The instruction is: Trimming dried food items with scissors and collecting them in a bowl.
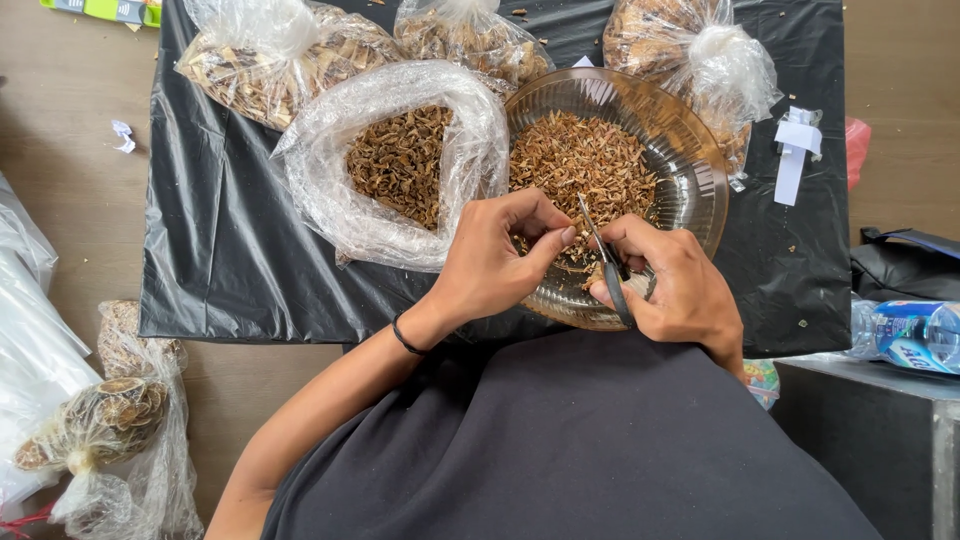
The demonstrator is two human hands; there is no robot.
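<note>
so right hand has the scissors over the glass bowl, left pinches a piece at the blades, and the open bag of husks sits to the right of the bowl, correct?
Not quite. The head view shows the open bag of husks to the left of the glass bowl, not the right. The rest holds: the right hand has the scissors over the bowl, and the left hand pinches a piece at the blades.

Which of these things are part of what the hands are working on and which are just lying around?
In use:
right hand with scissors
left hand pinching a small dried piece
clear bowl of brown cuttings
open bag of dried pieces

Lying about:
tied bags
water bottle
white paper strip
black bag
</note>
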